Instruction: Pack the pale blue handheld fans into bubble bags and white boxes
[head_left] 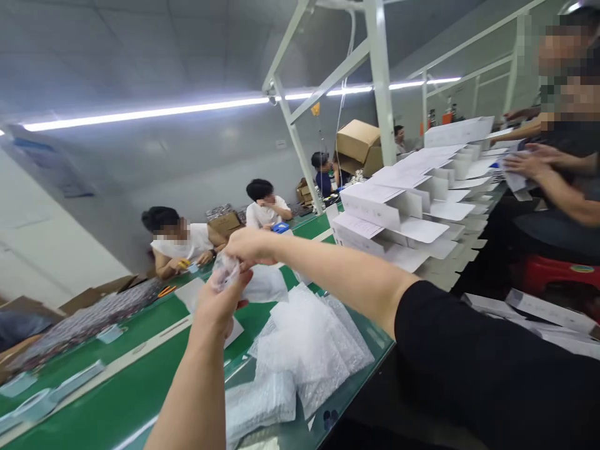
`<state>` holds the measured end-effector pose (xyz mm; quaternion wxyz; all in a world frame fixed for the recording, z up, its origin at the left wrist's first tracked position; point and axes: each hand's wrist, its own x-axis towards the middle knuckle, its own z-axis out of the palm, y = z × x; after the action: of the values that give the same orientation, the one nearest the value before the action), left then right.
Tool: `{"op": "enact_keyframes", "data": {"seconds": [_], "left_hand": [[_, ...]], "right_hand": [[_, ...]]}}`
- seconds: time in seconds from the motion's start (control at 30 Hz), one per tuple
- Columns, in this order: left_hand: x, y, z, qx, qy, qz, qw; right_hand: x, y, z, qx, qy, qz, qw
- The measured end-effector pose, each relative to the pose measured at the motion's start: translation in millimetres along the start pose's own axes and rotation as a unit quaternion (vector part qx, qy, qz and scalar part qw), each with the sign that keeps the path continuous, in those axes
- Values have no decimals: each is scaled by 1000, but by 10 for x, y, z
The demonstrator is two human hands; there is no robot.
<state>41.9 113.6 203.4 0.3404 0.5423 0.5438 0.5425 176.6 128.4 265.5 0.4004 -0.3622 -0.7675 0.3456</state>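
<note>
The left hand (219,306) and right hand (249,245) pinch a small clear plastic bag (225,270) above a green workbench (126,369).

The bag sits between the two hands, its upper part under the right hand's bunched fingertips and its lower part against the left hand's curled fingers. Both hands look pressed closed on it, though they hide enough that the exact grip is hard to be sure of. A loose white bag (265,284) lies just below, beside a heap of bubble-wrap pouches (304,353). The thin, slippery plastic could slide free if either pinch loosens, and would likely land on that heap. A wide swing of the right arm could also catch the tall stack of open white boxes (398,212) nearby.
</note>
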Motion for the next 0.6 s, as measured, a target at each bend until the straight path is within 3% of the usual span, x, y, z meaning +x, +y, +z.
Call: {"op": "enact_keyframes", "data": {"seconds": [0.07, 0.1, 0.17, 0.23, 0.27, 0.33, 0.4, 0.5, 0.6], "left_hand": [[-42, -80, -34, -50, 53, -3, 997], [-56, -114, -74, -80, 83, -3, 993], [-77, -165, -185, -124, 121, -5, 985], [-94, -200, -307, -143, 133, -7, 981], [-105, -214, -365, -146, 133, -8, 980], [-131, -238, -483, -157, 135, -3, 978], [-167, -251, -630, -178, 142, 13, 974], [-235, -233, -966, -206, 157, 81, 962], [-327, -168, -1427, -205, 214, 147, 944]], "right_hand": [[-489, -86, -112, -59, 77, -34, 995], [-792, -98, -222, -126, 187, -79, 971], [-1415, -43, -514, -232, 432, -69, 869], [-1904, 89, -829, -311, 544, 44, 778], [-2059, 158, -965, -338, 535, 116, 766], [-2186, 245, -1146, -377, 468, 211, 771], [-2126, 215, -1176, -400, 410, 230, 787], [-1841, -12, -982, -461, 377, 156, 788], [-1353, -186, -601, -533, 249, -14, 809]]}}
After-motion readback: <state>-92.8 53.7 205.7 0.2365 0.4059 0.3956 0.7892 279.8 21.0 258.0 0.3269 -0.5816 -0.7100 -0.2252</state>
